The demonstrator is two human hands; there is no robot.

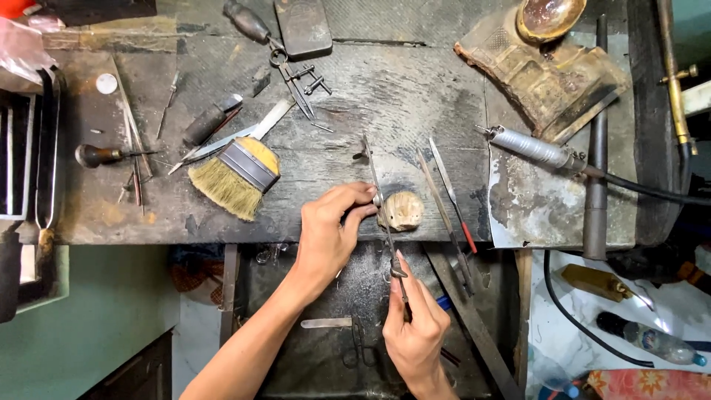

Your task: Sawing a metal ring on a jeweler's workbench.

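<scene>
Right hand (416, 326) pinches a thin saw frame (385, 215); left hand (329, 230) pinches small metal piece (378, 198) against the wooden peg (401, 210).

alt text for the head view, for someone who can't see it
Seen from above, the left hand pinches a small metal piece against a bench peg while the right hand holds a thin saw. A brush lies nearby.

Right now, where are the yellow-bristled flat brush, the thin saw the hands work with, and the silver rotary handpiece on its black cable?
Yellow-bristled flat brush (229, 184): head view, on its bristles.
Thin saw (372, 174): head view, on its frame above the left hand.
Silver rotary handpiece (529, 147): head view, mid-barrel.
</scene>
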